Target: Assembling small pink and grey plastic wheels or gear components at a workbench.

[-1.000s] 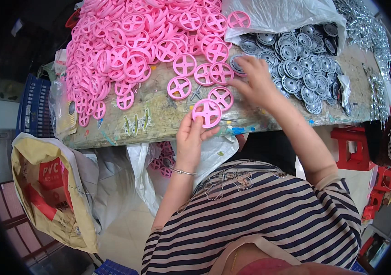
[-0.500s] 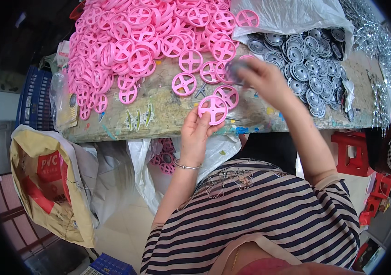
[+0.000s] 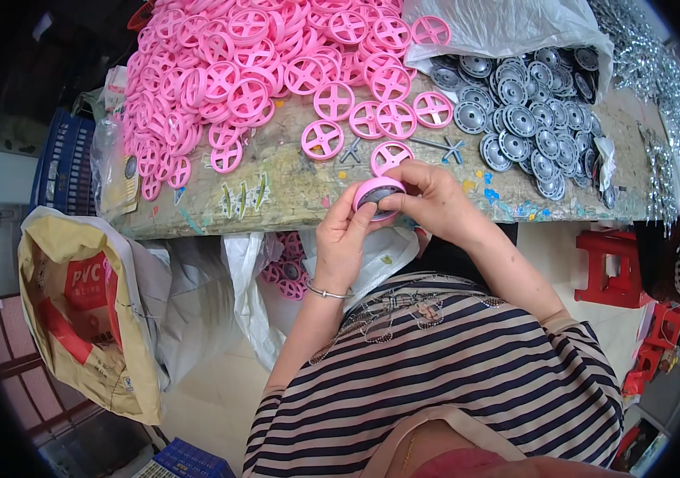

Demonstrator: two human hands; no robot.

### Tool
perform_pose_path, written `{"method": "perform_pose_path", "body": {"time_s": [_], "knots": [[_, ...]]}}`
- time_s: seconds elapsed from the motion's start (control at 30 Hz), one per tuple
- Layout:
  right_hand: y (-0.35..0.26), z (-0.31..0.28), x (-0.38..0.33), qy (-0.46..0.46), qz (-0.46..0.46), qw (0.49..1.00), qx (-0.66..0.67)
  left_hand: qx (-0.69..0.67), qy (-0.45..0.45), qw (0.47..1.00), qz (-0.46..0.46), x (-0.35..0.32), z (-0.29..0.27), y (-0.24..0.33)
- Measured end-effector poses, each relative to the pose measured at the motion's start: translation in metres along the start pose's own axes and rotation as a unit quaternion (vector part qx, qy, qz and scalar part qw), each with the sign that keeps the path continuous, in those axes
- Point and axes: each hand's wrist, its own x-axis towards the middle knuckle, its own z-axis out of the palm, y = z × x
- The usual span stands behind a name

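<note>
My left hand point(image 3: 341, 239) and my right hand point(image 3: 434, 199) meet at the near edge of the worn workbench point(image 3: 276, 187). Between them they hold a pink plastic wheel point(image 3: 377, 194) with a grey disc set into it. The left fingers grip the wheel's left rim; the right fingers press on its right side. A big heap of pink spoked wheels point(image 3: 244, 72) covers the bench's far left. Grey silver hub discs point(image 3: 527, 119) lie in a pile at the far right, on a clear plastic bag point(image 3: 507, 28).
Small metal cross pieces point(image 3: 451, 147) lie on the bench behind the hands. Shiny metal parts point(image 3: 650, 72) line the right edge. A tan sack point(image 3: 89, 311) and white bags with pink wheels point(image 3: 280, 271) hang below the bench. Red stools point(image 3: 615, 267) stand at right.
My right hand came back from the grey disc pile to the left hand. The pink wheel turned from flat-facing to edge-on, and both hands now close on it with a grey disc.
</note>
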Motion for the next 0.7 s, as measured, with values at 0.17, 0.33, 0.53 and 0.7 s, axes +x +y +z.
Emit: {"method": "perform_pose_path", "body": {"time_s": [0.17,0.33,0.53,0.7], "knots": [[0.000,0.009,-0.007,-0.018,0.061,0.998,0.016,0.136,0.038,0.990,0.014,-0.012,-0.005,0.000],[0.011,-0.004,-0.006,0.027,-0.062,0.988,-0.139,0.191,0.179,0.964,0.057,-0.041,-0.036,0.002],[0.029,-0.016,0.015,0.084,-0.184,0.911,-0.360,0.435,0.161,0.885,-0.035,-0.092,-0.135,-0.005],[0.017,-0.015,0.011,0.073,-0.173,0.956,-0.224,0.258,0.174,0.945,-0.101,-0.075,-0.100,0.005]]}}
